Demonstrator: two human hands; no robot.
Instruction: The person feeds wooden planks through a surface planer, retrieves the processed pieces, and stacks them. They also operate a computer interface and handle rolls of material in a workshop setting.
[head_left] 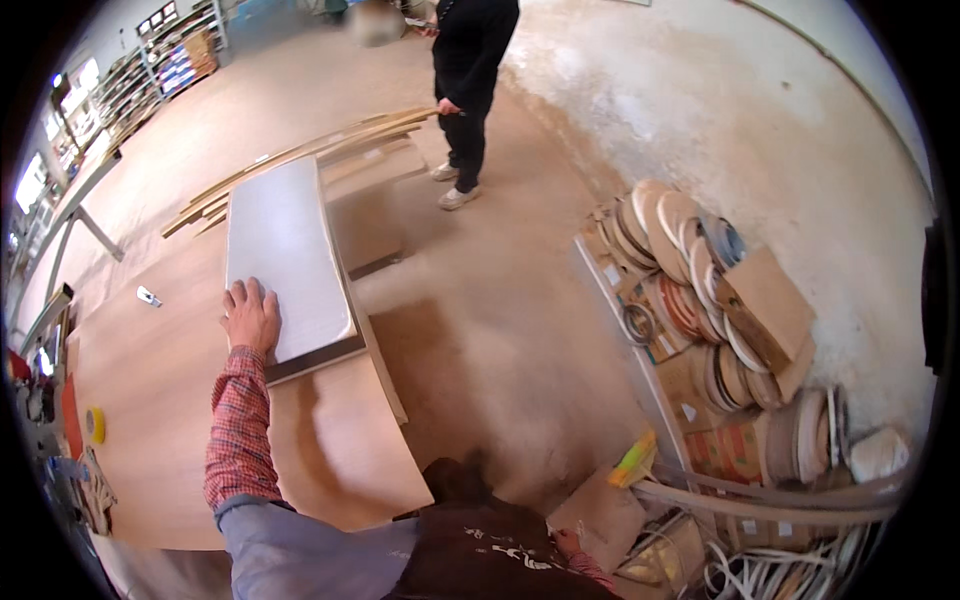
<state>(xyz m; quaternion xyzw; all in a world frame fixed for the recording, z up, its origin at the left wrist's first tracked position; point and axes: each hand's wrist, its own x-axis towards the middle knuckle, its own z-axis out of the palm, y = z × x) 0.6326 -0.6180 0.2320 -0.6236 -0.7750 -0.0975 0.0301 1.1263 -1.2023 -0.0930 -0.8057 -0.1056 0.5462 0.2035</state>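
Observation:
My left hand (250, 316) lies with its fingers stretched over the left edge of a long pale grey panel (290, 250). The panel has a dark band along its near end (318, 360) and rests on a wide wooden board (160, 420), near the board's right side. Low in the view, my right hand (567, 542) hangs beside my dark apron (480, 550), away from the panel. Its fingers are small and partly hidden, so whether it holds anything cannot be made out.
Long wooden strips (300, 150) lie beyond the panel, where a person in black (470, 90) stands with a hand at their ends. Yellow tape (95, 425) and a small white item (148, 296) are on the board. Edging rolls (680, 240) and cardboard are stacked along the right wall.

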